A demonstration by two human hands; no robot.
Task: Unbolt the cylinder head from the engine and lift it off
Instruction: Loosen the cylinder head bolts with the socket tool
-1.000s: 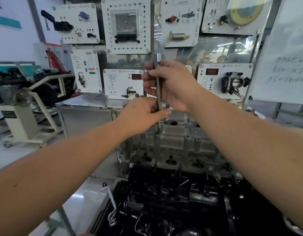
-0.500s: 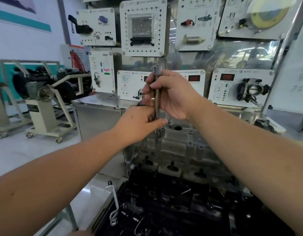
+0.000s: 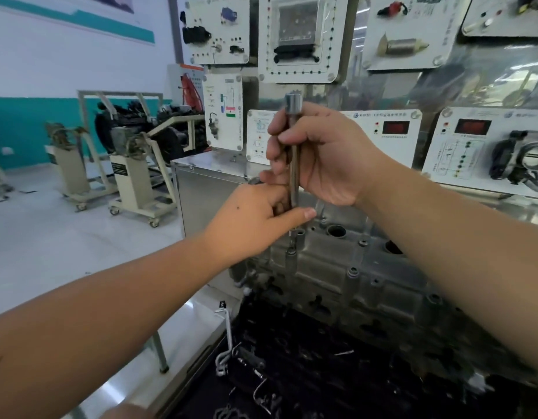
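Left hand (image 3: 255, 219): curled round the lower part of the socket extension bar (image 3: 293, 152), thumb laid across the front of the shaft.
Right hand (image 3: 319, 152): gripping the same bar higher up, fingers wrapped round it just under its socket end.
Socket extension bar: upright, its lower tip down at a bolt hole on the near left corner of the cylinder head (image 3: 346, 276).
Cylinder head: grey casting sitting on the black engine (image 3: 322, 367), below and right of both hands.
Background left: engine stands (image 3: 134, 176) on castors, well apart on the floor.
Background right: white training panels (image 3: 298, 37) on the wall behind.
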